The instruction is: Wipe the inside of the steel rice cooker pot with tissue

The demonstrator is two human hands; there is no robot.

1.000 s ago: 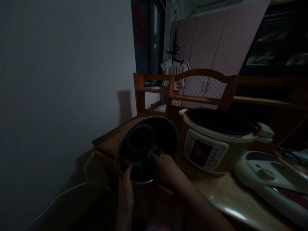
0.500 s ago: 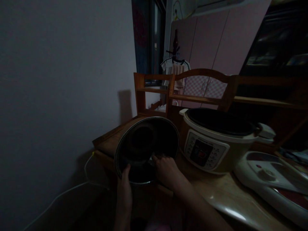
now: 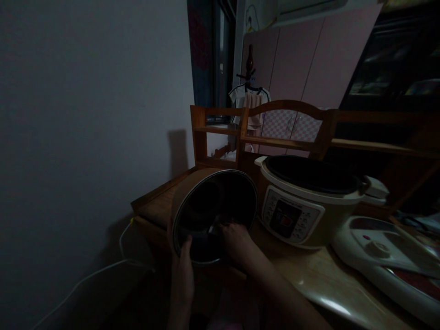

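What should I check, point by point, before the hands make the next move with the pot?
1. Left hand grips the rim of the pot: ok.
2. Right hand is inside the pot, touching its wall: ok; whether it holds a cloth, cannot tell.
3. Pot is tilted on its side, mouth toward the person, at the edge of the table: not ok, it could slip.
4. Cooker stands open, no lid on it: ok.
5. Lid lies apart on the table, right of the cooker: ok.
6. Light is enough to see inside the pot: not ok.
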